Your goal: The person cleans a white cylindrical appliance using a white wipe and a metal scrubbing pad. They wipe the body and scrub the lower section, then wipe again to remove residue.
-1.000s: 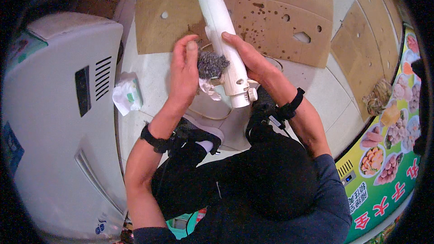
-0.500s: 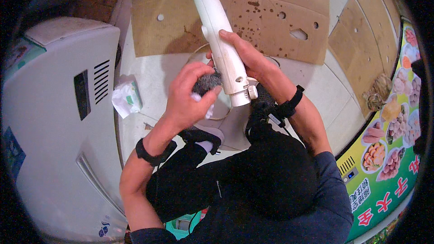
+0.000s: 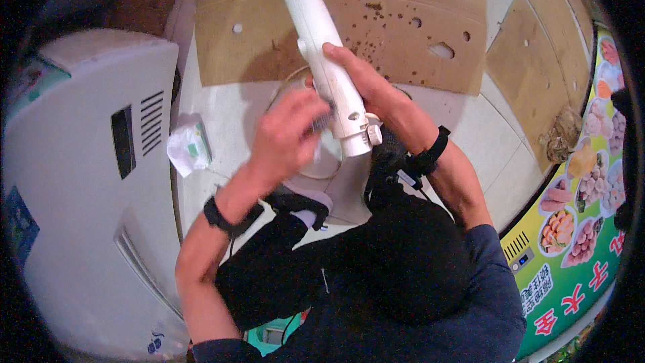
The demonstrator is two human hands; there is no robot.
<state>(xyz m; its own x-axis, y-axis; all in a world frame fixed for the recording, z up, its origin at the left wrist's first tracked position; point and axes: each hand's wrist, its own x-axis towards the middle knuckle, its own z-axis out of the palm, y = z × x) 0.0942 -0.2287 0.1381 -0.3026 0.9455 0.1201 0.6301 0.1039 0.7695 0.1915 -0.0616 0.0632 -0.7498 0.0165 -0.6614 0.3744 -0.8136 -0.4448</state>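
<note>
White plastic dominates the far left: a tall floor-standing appliance (image 3: 87, 181) with a vent grille and a dark panel stands well to the left of the left hand. Between that appliance and the left hand, a crumpled white wrapper with green print (image 3: 189, 148) lies on the pale tiled floor (image 3: 222, 107).

Left hand (image 3: 285, 136) is blurred by motion; its fingers are curled around a small grey scouring pad (image 3: 322, 123), pressed against the side of the white tubular housing (image 3: 324, 60). The pad is mostly hidden by the fingers. A black band sits on the left wrist (image 3: 228, 218).

White tubular housing runs from the upper edge of the view down to a knobbed end just right of the left hand, tilted with its far end away from the person. Beneath it and both hands, a round white basin (image 3: 316, 165) rests on the floor, only partly visible.

Right hand (image 3: 366, 84) grips the housing from the right side, thumb over the top, fingers wrapped behind. A black band is also on the right wrist (image 3: 430, 154).

Beyond both hands, flattened brown cardboard (image 3: 416, 33) with holes and dark specks covers the floor. Far right of the right hand, a green printed banner with food pictures (image 3: 578, 228) borders the scene.
</note>
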